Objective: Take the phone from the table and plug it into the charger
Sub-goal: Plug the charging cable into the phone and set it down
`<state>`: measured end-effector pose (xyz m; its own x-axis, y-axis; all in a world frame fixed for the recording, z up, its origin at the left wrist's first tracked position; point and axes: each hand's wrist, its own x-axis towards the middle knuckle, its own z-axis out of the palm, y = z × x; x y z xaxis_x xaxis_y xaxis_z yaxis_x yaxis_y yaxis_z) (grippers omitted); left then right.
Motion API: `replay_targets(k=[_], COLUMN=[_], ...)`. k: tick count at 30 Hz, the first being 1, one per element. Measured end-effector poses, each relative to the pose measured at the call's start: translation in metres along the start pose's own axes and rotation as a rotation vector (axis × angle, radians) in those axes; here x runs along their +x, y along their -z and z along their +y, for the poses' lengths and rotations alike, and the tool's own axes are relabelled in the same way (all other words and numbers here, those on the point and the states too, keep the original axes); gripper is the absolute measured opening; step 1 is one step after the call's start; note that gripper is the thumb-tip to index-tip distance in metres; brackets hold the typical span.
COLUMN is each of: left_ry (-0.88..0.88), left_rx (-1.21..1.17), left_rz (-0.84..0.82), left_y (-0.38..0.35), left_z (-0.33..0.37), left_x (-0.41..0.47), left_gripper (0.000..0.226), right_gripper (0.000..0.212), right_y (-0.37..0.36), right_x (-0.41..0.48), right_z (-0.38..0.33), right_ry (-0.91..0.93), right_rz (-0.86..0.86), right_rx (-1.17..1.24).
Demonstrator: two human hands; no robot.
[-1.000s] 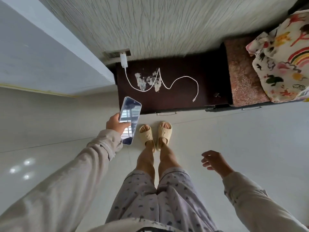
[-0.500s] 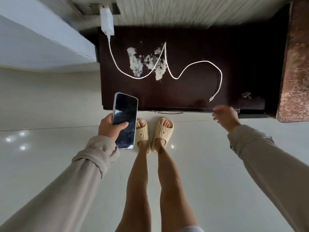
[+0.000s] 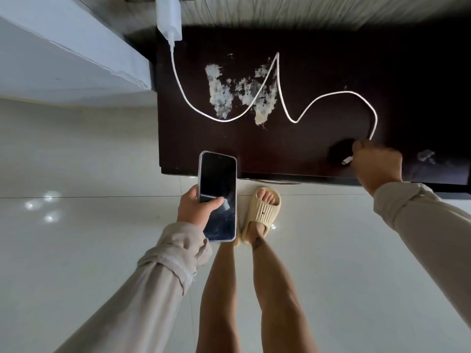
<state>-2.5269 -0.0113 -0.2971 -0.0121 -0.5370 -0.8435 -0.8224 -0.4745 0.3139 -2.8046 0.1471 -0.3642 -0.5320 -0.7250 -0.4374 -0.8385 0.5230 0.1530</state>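
My left hand (image 3: 195, 209) holds a phone (image 3: 218, 192) with a dark screen, face up, over the floor just in front of the dark table (image 3: 318, 149). A white charger block (image 3: 168, 17) sits in a wall socket at the table's back left. Its white cable (image 3: 254, 98) snakes across the tabletop to the right. My right hand (image 3: 376, 165) is closed on the cable's free end near the table's front edge, and the small plug tip (image 3: 347, 160) sticks out to the left of my fingers.
The tabletop has a pale worn patch (image 3: 240, 93) in its middle and a small scuff (image 3: 426, 156) at the right. A white wall or panel (image 3: 63, 52) stands to the left. My feet in cream slippers (image 3: 262, 212) stand on glossy floor tiles (image 3: 76, 225) by the table.
The view has come closer to the table. My right hand rose from my side, reached the cable's end and closed on it. My left hand keeps holding the phone.
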Motion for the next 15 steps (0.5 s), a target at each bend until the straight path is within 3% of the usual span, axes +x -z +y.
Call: replay_targets(k=[2,5,8,10,12,15], left_ry=[0.015,0.052,0.14,0.193,0.236,0.324], left_rx=[-0.038,-0.149,-0.305,-0.419,-0.502,-0.678], left_rz=[-0.009,-0.011,-0.012,-0.016,-0.01,-0.151], left_y=[0.003,0.009,0.015,0.02,0.026,0.037], left_z=[0.004,0.015,0.027,0.038,0.049,0.067], left_x=[-0.004,-0.014,-0.026,-0.033,-0.04,-0.054], left_gripper=[0.026,0.026,0.018,0.019,0.032,0.035], right_gripper=[0.01,0.009,0.017,0.013,0.007,0.026], right_y=[0.006,0.018,0.039,0.066,0.097,0.147], right_x=[-0.004,-0.014,-0.036,-0.054,-0.072,-0.097], right_z=[-0.002,-0.018,-0.046,-0.067,-0.082,-0.097], right_ry=[0.136,0.225,-0.003,-0.088,-0.153,-0.195], right_rz=[0.025,-0.11,-0.257,-0.196,-0.113,-0.077], right_rx=[-0.059,0.021,0.506,0.866,1.072,1.314])
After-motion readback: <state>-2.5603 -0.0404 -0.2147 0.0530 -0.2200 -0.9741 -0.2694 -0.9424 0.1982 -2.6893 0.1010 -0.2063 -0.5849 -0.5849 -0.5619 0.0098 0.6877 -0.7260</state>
